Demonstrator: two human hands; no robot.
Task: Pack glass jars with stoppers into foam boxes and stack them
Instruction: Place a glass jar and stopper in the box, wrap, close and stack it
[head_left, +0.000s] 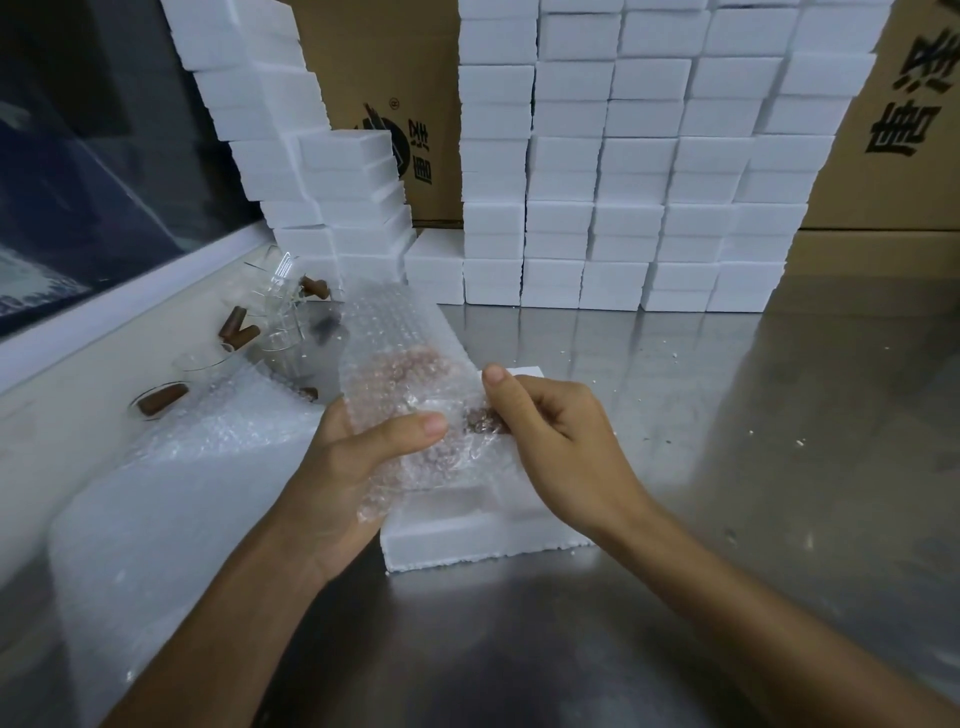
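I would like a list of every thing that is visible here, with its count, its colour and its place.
bubble wrap sheet: one, clear, held in both hands over the open foam box, wrapped round something brownish
open foam box: one, white, on the table under the hands
foam box stacks: many, white, at the back
glass jars: several, clear, at the left
stoppers: several, brown, among the jars
bubble wrap pile: white, at the left
cardboard boxes: brown, behind the stacks
table: one, metal grey
left hand: grips the wrap
right hand: pinches the wrap
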